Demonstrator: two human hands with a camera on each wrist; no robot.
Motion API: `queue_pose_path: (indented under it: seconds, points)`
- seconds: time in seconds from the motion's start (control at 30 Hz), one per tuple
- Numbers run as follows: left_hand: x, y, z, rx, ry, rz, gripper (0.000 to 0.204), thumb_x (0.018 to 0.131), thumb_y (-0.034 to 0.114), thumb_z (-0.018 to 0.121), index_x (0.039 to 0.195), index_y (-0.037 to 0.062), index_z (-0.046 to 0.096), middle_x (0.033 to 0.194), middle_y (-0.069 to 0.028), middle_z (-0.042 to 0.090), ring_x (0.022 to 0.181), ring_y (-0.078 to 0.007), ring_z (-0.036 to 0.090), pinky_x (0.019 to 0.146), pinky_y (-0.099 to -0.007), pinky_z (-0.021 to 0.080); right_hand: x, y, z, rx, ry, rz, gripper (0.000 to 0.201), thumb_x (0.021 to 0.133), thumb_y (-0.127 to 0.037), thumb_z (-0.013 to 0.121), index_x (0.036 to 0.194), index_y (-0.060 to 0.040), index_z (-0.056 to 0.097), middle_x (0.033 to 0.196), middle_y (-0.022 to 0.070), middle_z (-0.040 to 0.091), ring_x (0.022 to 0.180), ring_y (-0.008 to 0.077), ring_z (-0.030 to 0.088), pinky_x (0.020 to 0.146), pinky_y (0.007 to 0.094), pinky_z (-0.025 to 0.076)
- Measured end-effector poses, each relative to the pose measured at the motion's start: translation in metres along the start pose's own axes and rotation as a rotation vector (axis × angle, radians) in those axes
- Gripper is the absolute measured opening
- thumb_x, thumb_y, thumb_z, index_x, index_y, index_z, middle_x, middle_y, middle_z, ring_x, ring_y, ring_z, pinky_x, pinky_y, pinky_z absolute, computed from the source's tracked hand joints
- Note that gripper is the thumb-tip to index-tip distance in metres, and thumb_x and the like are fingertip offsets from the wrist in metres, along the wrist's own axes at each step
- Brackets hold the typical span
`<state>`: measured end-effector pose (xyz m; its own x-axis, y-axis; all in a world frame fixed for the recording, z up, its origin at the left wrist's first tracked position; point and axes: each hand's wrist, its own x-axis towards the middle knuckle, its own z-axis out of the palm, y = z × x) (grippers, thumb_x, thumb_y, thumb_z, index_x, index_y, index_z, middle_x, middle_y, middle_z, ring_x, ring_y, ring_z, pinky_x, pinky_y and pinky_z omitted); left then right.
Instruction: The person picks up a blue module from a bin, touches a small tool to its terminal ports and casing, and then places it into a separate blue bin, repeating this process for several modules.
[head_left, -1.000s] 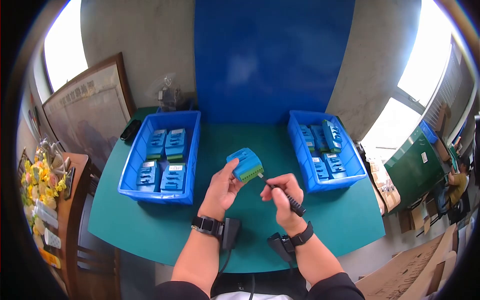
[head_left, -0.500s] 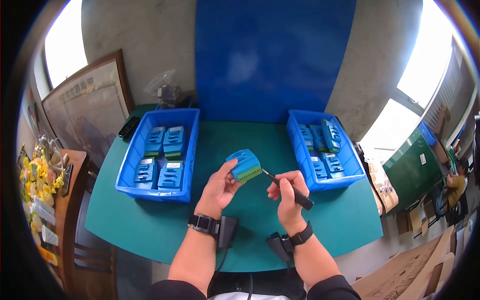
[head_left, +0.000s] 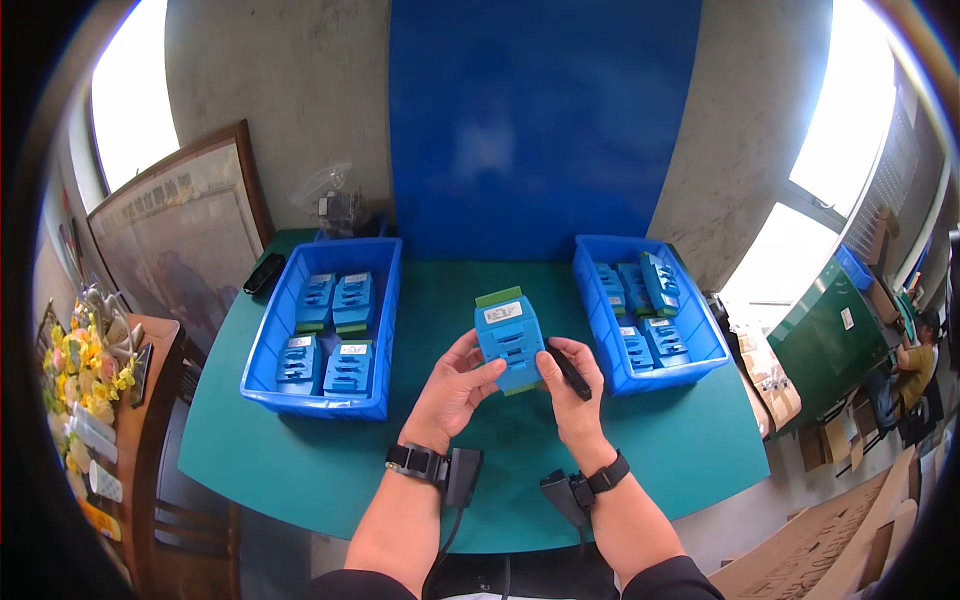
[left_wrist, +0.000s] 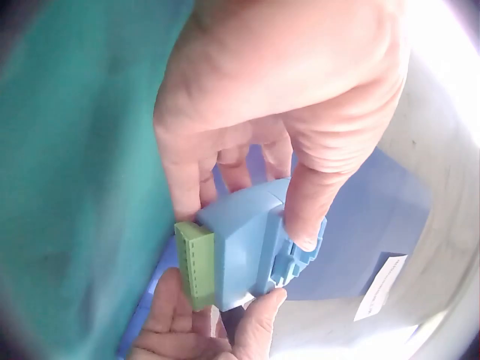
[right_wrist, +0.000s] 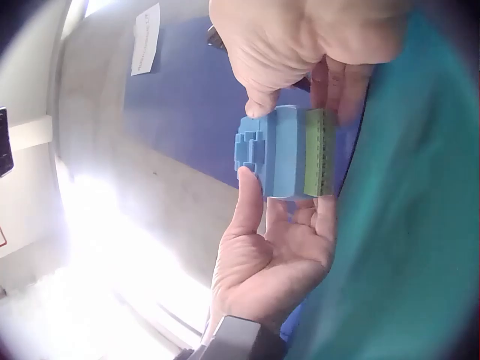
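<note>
A blue terminal module (head_left: 512, 343) is held up over the table, its labelled, ridged face toward me. Green terminal strips (head_left: 498, 297) run along its far and near ends. My left hand (head_left: 452, 393) grips its left side, thumb on the ridged face. At the opposite side my right hand (head_left: 580, 408) pinches the module, thumb at its edge. That same hand keeps a slim black-handled tool (head_left: 570, 372) tucked across the fingers. In the right wrist view the module (right_wrist: 289, 150) sits between both hands, one green strip (right_wrist: 320, 154) showing.
Blue bins stand on the green table (head_left: 480, 470): a left bin (head_left: 315, 405) and a right bin (head_left: 660, 380), each with several similar modules. A black case (head_left: 264, 273) lies by the left bin. A blue panel (head_left: 540, 120) rises behind the table.
The module has turned from its green strip facing the tool to its labelled face toward me. The right hand has drawn the tool back into its fingers and now grips the module too.
</note>
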<state>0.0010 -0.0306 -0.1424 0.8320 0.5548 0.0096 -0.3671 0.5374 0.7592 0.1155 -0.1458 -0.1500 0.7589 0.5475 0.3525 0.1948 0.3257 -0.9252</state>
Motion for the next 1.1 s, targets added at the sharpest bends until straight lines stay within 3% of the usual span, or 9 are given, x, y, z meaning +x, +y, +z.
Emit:
queue_pose_path:
  seconds: [0.1, 0.2, 0.3, 0.53, 0.63, 0.67, 0.9, 1.0, 1.1]
  points:
    - [-0.001, 0.002, 0.003, 0.024, -0.017, 0.014, 0.058, 0.082, 0.005, 0.071, 0.133, 0.0046, 0.044, 0.114, -0.0088, 0.059, 0.107, -0.0208, 0.059, 0.093, -0.0377, 0.05, 0.0, -0.011, 0.001, 0.097, -0.016, 0.156, 0.026, 0.088, -0.018, 0.068, 0.103, 0.001, 0.057, 0.085, 0.0019, 0.06, 0.078, 0.0068, 0.055, 0.069, 0.0208, 0.046]
    - [-0.001, 0.004, 0.003, -0.052, 0.033, -0.101, 0.058, 0.082, 0.006, 0.071, 0.132, 0.0054, 0.042, 0.114, -0.0084, 0.059, 0.108, -0.0204, 0.059, 0.092, -0.0385, 0.05, 0.0, 0.003, -0.003, 0.083, 0.019, 0.047, 0.021, 0.088, -0.018, 0.068, 0.1, -0.0032, 0.058, 0.088, -0.0001, 0.058, 0.082, 0.006, 0.051, 0.072, 0.0208, 0.043]
    - [-0.002, 0.003, 0.005, 0.074, -0.007, -0.096, 0.053, 0.083, 0.005, 0.069, 0.129, 0.0074, 0.043, 0.115, -0.0086, 0.06, 0.104, -0.0183, 0.06, 0.083, -0.0322, 0.054, 0.001, 0.001, -0.006, -0.043, 0.0, -0.005, 0.018, 0.09, -0.016, 0.065, 0.099, -0.003, 0.057, 0.086, -0.0005, 0.056, 0.079, 0.0063, 0.049, 0.072, 0.0219, 0.042]
    - [-0.002, -0.002, 0.008, 0.13, 0.094, 0.084, 0.059, 0.077, 0.002, 0.074, 0.127, 0.0025, 0.043, 0.109, -0.0135, 0.061, 0.1, -0.0214, 0.062, 0.085, -0.0362, 0.053, -0.003, -0.017, 0.001, -0.163, 0.085, -0.33, 0.019, 0.094, -0.015, 0.054, 0.104, 0.0006, 0.053, 0.093, 0.0103, 0.066, 0.08, 0.0118, 0.063, 0.068, 0.0218, 0.048]
    - [0.0, -0.003, 0.004, 0.157, 0.113, 0.126, 0.06, 0.076, 0.001, 0.073, 0.128, 0.0016, 0.042, 0.107, -0.0148, 0.062, 0.099, -0.0218, 0.062, 0.085, -0.0365, 0.053, -0.016, -0.031, 0.0, 0.042, -0.177, -0.022, 0.016, 0.093, -0.011, 0.052, 0.103, 0.0007, 0.054, 0.089, 0.01, 0.068, 0.073, 0.0117, 0.064, 0.063, 0.0229, 0.05]
    - [-0.001, -0.001, 0.005, 0.16, 0.112, 0.119, 0.06, 0.076, 0.0, 0.073, 0.128, 0.0013, 0.042, 0.107, -0.015, 0.062, 0.099, -0.0218, 0.063, 0.085, -0.0364, 0.053, -0.018, -0.029, 0.004, -0.006, -0.203, -0.089, 0.014, 0.092, -0.009, 0.051, 0.102, 0.0004, 0.056, 0.087, 0.0097, 0.069, 0.068, 0.0108, 0.064, 0.059, 0.0231, 0.05]
    - [0.0, -0.002, 0.005, 0.206, 0.076, 0.104, 0.061, 0.074, -0.001, 0.073, 0.128, 0.0004, 0.044, 0.106, -0.0154, 0.063, 0.095, -0.0205, 0.063, 0.082, -0.0334, 0.052, -0.016, -0.028, 0.008, -0.055, -0.276, -0.008, 0.015, 0.093, -0.01, 0.049, 0.102, 0.0006, 0.055, 0.09, 0.0127, 0.068, 0.068, 0.0115, 0.063, 0.059, 0.0222, 0.049]
    - [-0.001, -0.002, 0.006, 0.189, 0.083, 0.108, 0.061, 0.074, -0.001, 0.073, 0.128, 0.0013, 0.044, 0.106, -0.0151, 0.063, 0.095, -0.0201, 0.063, 0.082, -0.0329, 0.05, -0.018, -0.028, 0.004, -0.016, -0.207, -0.049, 0.014, 0.094, -0.01, 0.048, 0.101, 0.0002, 0.055, 0.088, 0.0119, 0.068, 0.066, 0.0109, 0.062, 0.058, 0.022, 0.049]
    - [0.0, -0.003, 0.007, 0.183, 0.107, 0.099, 0.062, 0.074, -0.001, 0.074, 0.128, 0.0024, 0.044, 0.106, -0.0142, 0.063, 0.095, -0.0201, 0.063, 0.083, -0.034, 0.05, -0.015, -0.023, 0.001, -0.042, -0.01, -0.164, 0.014, 0.095, -0.01, 0.047, 0.1, -0.0001, 0.055, 0.084, 0.0106, 0.067, 0.062, 0.0103, 0.06, 0.058, 0.0217, 0.049]
